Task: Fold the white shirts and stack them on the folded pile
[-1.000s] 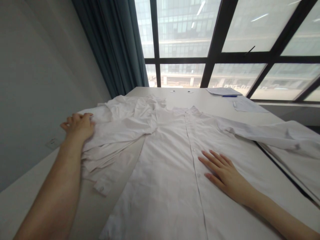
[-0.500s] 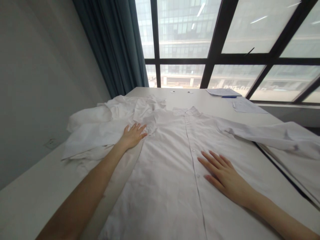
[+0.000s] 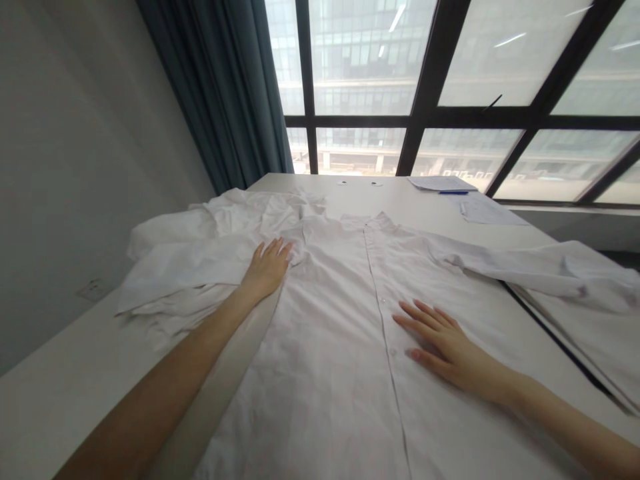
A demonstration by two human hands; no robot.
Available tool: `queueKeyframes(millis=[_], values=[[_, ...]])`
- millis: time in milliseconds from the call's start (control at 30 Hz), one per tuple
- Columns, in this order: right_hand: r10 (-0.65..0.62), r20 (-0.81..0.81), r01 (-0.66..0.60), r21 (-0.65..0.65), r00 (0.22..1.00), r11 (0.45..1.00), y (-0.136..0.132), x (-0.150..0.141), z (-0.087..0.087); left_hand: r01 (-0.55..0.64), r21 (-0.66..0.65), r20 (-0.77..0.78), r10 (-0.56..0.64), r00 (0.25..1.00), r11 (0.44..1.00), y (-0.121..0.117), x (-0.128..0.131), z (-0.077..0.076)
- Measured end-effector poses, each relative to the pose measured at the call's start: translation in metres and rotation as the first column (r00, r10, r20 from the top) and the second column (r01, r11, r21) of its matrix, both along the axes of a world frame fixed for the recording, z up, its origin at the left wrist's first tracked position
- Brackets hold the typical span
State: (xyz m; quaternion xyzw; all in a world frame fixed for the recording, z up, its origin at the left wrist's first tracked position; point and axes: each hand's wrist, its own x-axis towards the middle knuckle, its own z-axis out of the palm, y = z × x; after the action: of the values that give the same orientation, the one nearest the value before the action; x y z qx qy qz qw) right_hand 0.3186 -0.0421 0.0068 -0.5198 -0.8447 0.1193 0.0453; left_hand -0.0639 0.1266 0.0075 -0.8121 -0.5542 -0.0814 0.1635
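A white button-front shirt [image 3: 320, 373] lies spread on a white table [image 3: 65, 380], collar [image 3: 363, 220] toward the far side. My left hand [image 3: 267, 270] rests flat on the shirt's upper left front, fingers apart, beside a bunched fold. My right hand [image 3: 437, 343] lies flat on the right front, just right of the button placket [image 3: 385, 320], holding nothing. The crumpled left sleeve [image 3: 175, 267] heaps up at the far left. The right sleeve [image 3: 540, 270] stretches right and hangs past the table's edge.
Several paper sheets [image 3: 483, 212] and a blue pen [image 3: 454, 192] lie at the far right of the table. A wall with a socket [image 3: 93, 290] runs along the left. A dark curtain [image 3: 220, 87] and a large window [image 3: 370, 67] stand beyond the table.
My left hand has moved right from the far left edge of the shirt to near its middle, and the shirt's left side is spread wider. My right hand has barely moved.
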Motion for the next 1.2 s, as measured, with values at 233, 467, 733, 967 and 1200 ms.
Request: queueKeyframes(millis=[233,467,733,967,1200], values=[[0.015,-0.045,-0.012,0.077,0.999,0.997,0.007,0.0,0.003,0.366,-0.264,0.132,-0.343,0.93,0.892,-0.066,0.057,-0.003],[0.026,0.056,-0.034,0.141,0.998,0.989,-0.004,-0.008,-0.015,0.34,-0.366,0.052,-0.346,0.937,0.866,-0.084,0.057,-0.007],[-0.186,0.093,0.159,0.246,0.978,0.956,-0.018,0.045,-0.03,0.355,-0.298,0.037,-0.361,0.932,0.886,-0.082,0.051,-0.014],[-0.292,0.085,0.254,0.307,0.952,0.917,-0.034,0.082,-0.039,0.354,-0.311,0.055,-0.355,0.933,0.882,-0.087,0.044,-0.013],[-0.143,-0.061,0.155,0.346,0.988,0.925,0.024,0.061,-0.008,0.359,-0.201,0.133,-0.338,0.932,0.911,-0.06,0.069,-0.002]])
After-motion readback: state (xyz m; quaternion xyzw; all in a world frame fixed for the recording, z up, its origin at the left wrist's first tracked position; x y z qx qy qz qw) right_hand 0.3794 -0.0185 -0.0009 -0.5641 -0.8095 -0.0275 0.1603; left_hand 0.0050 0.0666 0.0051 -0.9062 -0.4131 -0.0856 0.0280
